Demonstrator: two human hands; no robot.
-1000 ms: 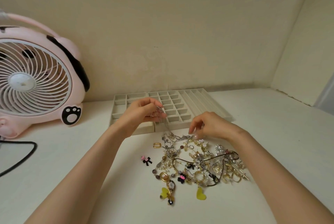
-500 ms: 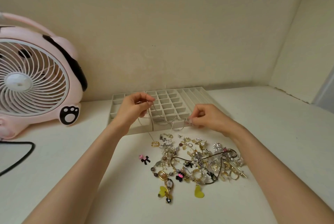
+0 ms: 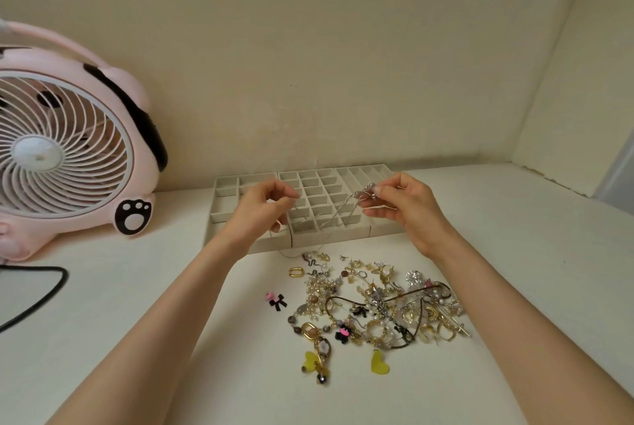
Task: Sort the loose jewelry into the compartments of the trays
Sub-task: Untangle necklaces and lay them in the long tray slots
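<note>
A thin silver chain necklace (image 3: 338, 213) hangs stretched between both hands above the beige compartment trays (image 3: 308, 177). My left hand (image 3: 260, 210) pinches one end over the left tray. My right hand (image 3: 401, 203) pinches the other end higher, over the middle tray. A slack loop of the chain droops to the table in front of the trays. The pile of loose jewelry (image 3: 374, 304) lies on the white table below my right hand, with gold rings, pearls, dark cords and yellow heart charms (image 3: 379, 362). The visible compartments look empty.
A pink table fan (image 3: 68, 143) stands at the left, its black cable (image 3: 34, 294) curling on the table. A small pink and black bow charm (image 3: 276, 301) lies apart, left of the pile. Walls close the back and right.
My right hand has risen from the pile and moved right, drawing the silver chain out and up. My left hand has stayed over the left tray holding the other end.
</note>
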